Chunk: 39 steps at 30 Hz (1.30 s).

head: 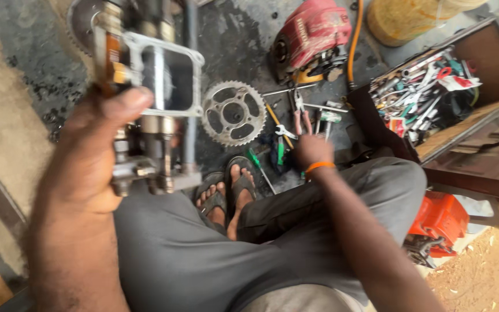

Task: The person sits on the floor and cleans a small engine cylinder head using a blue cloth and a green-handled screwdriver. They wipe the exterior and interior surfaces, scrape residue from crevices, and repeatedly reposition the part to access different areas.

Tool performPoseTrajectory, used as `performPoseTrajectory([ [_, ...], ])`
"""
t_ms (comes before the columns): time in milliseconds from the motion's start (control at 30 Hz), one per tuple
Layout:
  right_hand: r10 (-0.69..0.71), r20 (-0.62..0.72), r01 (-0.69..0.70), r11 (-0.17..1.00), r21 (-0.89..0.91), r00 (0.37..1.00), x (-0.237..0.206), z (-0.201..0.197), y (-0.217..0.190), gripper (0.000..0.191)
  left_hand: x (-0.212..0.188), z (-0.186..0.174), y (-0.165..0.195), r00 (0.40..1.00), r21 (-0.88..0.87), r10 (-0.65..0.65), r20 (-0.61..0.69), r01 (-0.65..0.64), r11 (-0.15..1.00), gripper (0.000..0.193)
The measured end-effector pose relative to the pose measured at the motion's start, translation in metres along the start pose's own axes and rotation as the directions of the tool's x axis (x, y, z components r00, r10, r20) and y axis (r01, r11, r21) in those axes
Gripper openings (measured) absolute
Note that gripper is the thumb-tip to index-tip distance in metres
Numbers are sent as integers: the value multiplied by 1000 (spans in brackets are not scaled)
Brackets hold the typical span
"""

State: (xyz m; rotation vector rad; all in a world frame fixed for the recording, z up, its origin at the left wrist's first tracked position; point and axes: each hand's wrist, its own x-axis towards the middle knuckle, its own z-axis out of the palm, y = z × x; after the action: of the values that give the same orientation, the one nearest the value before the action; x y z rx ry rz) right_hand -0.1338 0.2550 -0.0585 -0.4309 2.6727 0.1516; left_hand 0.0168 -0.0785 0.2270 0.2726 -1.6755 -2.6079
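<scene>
Floor (244,40): dark, oil-stained concrete, grimy throughout, lit by even daylight. A pale sandy strip (1,127) borders it at the left edge. At the right edge stands an open wooden box (492,63), with reddish bare earth (475,277) in the lower right corner.

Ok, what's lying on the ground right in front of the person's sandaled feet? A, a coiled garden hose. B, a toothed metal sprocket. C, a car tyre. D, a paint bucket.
B: the toothed sprocket lies flat on the dark ground just beyond the sandaled feet, between the metal engine part held up in the left hand and the loose hand tools the right hand reaches toward.
</scene>
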Motion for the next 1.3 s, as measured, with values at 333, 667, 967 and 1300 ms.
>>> performPoseTrajectory([
  [333, 130, -312, -188, 969, -164, 941, -1, 0, 15, 47, -19, -21, 8, 963, 34, 116, -245, -111, 993, 74],
  [667, -210, 151, 196, 975, 101, 966, -21, 61, -94, 37, -13, -25, -3, 972, 97, 112, -206, -93, 991, 90],
  [967, -81, 269, -61, 875, 481, 960, -22, 70, -90, 53, -12, -12, -8, 961, 111, 140, -239, -116, 987, 81],
  [1300, -202, 208, -103, 435, 895, 957, -12, 17, -52, 43, -9, -9, -15, 964, 95, 149, -220, -130, 987, 73],
])
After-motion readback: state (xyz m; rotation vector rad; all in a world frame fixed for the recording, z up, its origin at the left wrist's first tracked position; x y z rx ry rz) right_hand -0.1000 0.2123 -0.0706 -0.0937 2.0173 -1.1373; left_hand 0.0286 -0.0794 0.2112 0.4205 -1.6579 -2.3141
